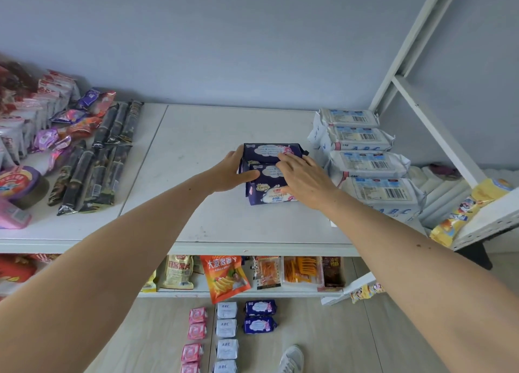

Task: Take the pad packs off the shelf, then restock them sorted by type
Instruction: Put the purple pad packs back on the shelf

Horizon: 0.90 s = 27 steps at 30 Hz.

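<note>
Dark-blue pad packs point(271, 173), stacked just left of white ABC row point(362, 151); left hand point(236, 170) gripping left side, right hand point(303, 176) flat on top, fingers straight.

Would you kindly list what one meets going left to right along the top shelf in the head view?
Red-and-white snack packs → dark stick packs → left hand → dark blue pad packs → right hand → white pad packs → yellow packs on the side rack.
</note>
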Tool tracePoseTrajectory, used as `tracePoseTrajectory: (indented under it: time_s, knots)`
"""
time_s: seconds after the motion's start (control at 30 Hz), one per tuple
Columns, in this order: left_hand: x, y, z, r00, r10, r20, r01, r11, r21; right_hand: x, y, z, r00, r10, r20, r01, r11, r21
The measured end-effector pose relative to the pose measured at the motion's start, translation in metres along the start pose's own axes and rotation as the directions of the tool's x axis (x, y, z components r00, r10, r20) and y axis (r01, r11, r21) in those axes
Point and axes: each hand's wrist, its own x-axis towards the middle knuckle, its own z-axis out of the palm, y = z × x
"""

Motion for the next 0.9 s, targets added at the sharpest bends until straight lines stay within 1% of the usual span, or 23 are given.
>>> tracePoseTrajectory:
  time_s: [0.1, 0.2, 0.3, 0.63, 0.77, 0.9]
  knots:
    - [0.023, 0.006, -0.003, 0.999, 0.008, -0.032, -0.007, 1.0, 0.02, 0.017, 0.014, 0.001, 1.0, 0.019, 0.005, -0.019, 1.0, -0.005]
    - [0.043, 0.012, -0.001, 0.997, -0.019, -0.077, 0.025, 0.997, 0.077, 0.03, 0.026, 0.002, 0.999, 0.036, 0.006, -0.036, 0.999, -0.014]
    - [0.054, 0.019, 0.002, 0.997, 0.003, -0.08, 0.006, 0.994, 0.11, 0.036, 0.035, 0.003, 0.999, 0.05, 0.006, -0.05, 0.999, -0.021]
    - [0.043, 0.025, 0.0, 0.997, -0.001, -0.074, 0.011, 0.992, 0.129, 0.03, 0.038, -0.002, 0.997, 0.071, 0.031, -0.072, 0.997, 0.038]
    - [0.025, 0.029, -0.001, 0.995, -0.012, -0.103, 0.028, 0.987, 0.155, 0.018, 0.032, -0.008, 0.995, 0.095, -0.003, -0.095, 0.995, 0.033]
    - [0.003, 0.027, 0.005, 0.987, -0.004, -0.163, 0.034, 0.983, 0.179, -0.001, 0.018, -0.013, 0.989, 0.116, -0.09, -0.11, 0.992, 0.063]
